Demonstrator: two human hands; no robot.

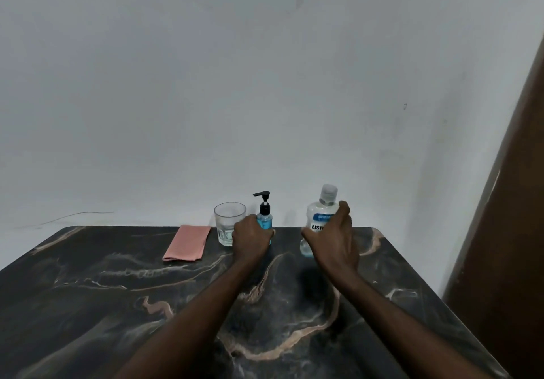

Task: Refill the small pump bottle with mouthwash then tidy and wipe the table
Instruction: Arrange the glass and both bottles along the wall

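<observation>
A small pump bottle with blue liquid and a black pump stands upright near the far edge of the dark marble table. My left hand is wrapped around its lower body. To its right stands a larger mouthwash bottle with a clear cap, a white label and a little blue liquid at the bottom. My right hand grips this bottle around its middle. Both bottles appear to rest on the table.
An empty clear glass stands just left of the pump bottle, close to my left hand. A folded pink cloth lies left of the glass. A white wall rises behind the table, and a brown wooden panel stands at the right.
</observation>
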